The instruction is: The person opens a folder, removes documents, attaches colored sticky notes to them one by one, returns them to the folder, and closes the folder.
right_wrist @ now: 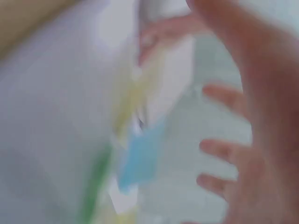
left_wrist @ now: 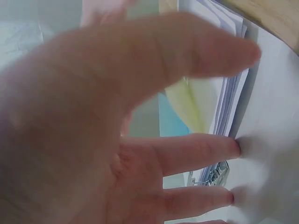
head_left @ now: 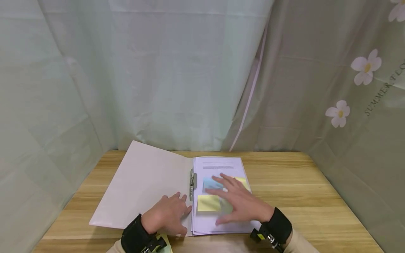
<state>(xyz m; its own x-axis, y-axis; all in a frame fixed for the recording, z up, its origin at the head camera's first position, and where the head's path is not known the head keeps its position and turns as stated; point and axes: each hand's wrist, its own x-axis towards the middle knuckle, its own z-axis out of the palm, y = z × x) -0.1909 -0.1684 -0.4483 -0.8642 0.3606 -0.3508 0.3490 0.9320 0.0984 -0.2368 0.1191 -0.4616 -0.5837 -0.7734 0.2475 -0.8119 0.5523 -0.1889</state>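
Observation:
An open ring binder (head_left: pixel 148 182) lies on the table, its pale cover spread to the left. Several sheets of paper (head_left: pixel 221 225) lie on its right side beside the metal clip (head_left: pixel 191 184). On the top sheet are a blue sticky note (head_left: pixel 209 183), a yellow sticky note (head_left: pixel 209 203) and another yellow one (head_left: pixel 241 181), partly behind the right hand. My left hand (head_left: pixel 171 215) touches the binder near its spine with fingertips spread. Fingers apart, my right hand (head_left: pixel 242 203) hovers over the sheets and holds nothing. The right wrist view is blurred.
Below the left wrist, a yellow and pale green paper (head_left: pixel 167 244) sticks out at the table's near edge. The wooden table (head_left: pixel 297 196) extends to the right of the binder. Hanging curtains (head_left: pixel 177 77) enclose the table at the back and sides.

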